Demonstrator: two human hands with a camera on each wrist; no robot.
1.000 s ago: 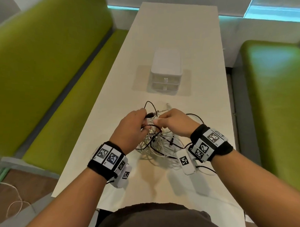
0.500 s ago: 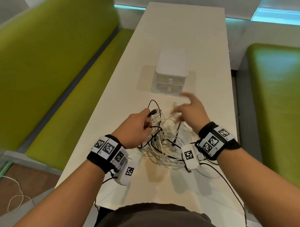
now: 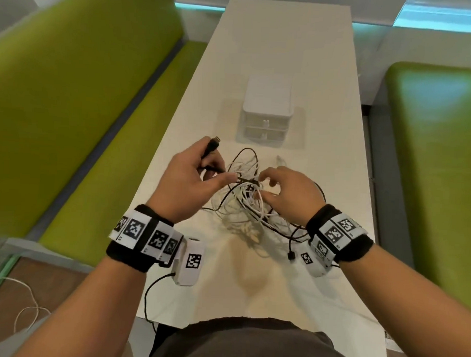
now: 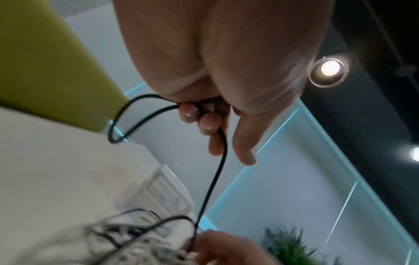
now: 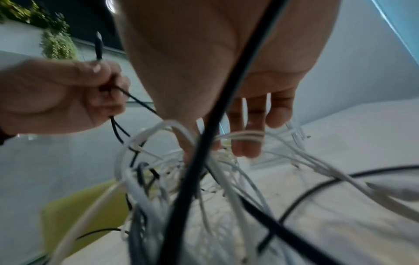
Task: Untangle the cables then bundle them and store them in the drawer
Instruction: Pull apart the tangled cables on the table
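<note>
Left hand: left hand (image 3: 187, 180) is raised above the table, fingers curled round a black cable (image 4: 215, 179) near its plug end; the plug (image 3: 212, 145) sticks out past the fingertips toward the drawer unit. In the left wrist view the cable loops out of the fist and runs down into the tangle.
Right hand: right hand (image 3: 290, 193) sits on top of the tangle, thumb and fingertips (image 5: 247, 148) pinching among white strands; exactly which strand it holds cannot be told.
Gap between hands: a short taut run of black cable spans from the left fingers to the right fingertips.
Cable tangle: tangle of white and black cables (image 3: 244, 210) lies on the table under and between the hands, partly lifted at the top; one loose black plug end (image 3: 291, 256) rests beside the right wrist.
Table: long white table (image 3: 281, 46) runs away from the person.
Drawer unit: small white drawer unit (image 3: 267, 112) stands on the table just beyond the tangle, both drawers closed, apart from the cables.
Surroundings: green benches (image 3: 72, 92) flank the table on both sides.
</note>
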